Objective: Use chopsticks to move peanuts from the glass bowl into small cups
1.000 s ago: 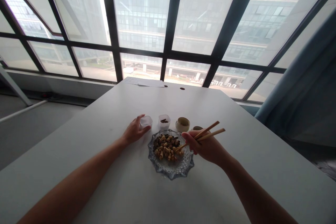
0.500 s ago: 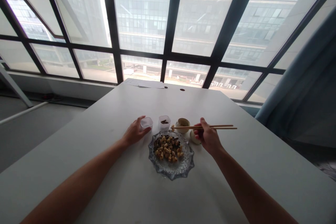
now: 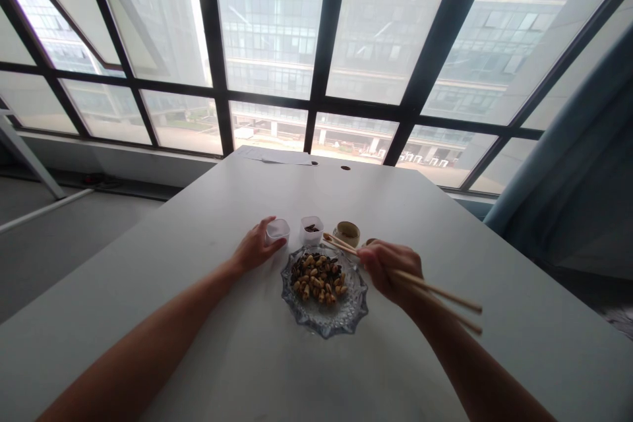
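My left hand curls around the left side of a small clear plastic container, thumb in front and fingers behind. My right hand grips a pair of wooden chopsticks, slanting up to the left. At their tips is a small brownish piece, too small to name surely, above the gap between a second plastic container with dark seeds and a beige cup. Below them stands a scalloped glass plate heaped with nuts and dark seeds. Another cup is mostly hidden behind my right hand.
The white table reaches towards large windows. Papers lie at its far edge, near two dark holes. A blue-grey curtain hangs at the right, and a white metal frame stands at the left.
My right hand has turned and moved slightly nearer, swinging the chopsticks from nearly level to a slant, their rear ends lower. My left hand stays at the container.
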Tool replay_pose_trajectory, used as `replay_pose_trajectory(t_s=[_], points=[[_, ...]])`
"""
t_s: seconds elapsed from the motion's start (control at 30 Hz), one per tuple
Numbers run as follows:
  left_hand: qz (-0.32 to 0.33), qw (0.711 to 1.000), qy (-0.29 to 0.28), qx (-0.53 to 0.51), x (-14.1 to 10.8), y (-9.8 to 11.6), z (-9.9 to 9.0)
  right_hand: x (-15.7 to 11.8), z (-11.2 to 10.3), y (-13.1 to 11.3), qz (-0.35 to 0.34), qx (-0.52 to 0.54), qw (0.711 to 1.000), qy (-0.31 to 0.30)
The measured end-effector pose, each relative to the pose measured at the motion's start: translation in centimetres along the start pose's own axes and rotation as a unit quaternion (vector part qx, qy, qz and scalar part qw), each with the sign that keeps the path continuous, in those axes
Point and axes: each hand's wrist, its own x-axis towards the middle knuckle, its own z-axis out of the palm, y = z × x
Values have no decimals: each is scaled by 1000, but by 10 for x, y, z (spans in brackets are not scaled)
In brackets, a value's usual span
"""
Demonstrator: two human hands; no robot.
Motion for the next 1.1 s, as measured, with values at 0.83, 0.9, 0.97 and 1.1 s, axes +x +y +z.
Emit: replay_pose_trajectory(t_s=[0.83,0.9,0.97,1.1], points=[[-14,999,6,35,17,10,-17,13,-26,10,166,141,952,217],[35,995,35,83,27,30,-15,18,-33,14,187,146,940,244],[82,991,16,103,39,57,-7,21,-39,16,194,138,934,265],[132,977,-124,111,72,109,26,22,-51,19,207,97,932,282]])
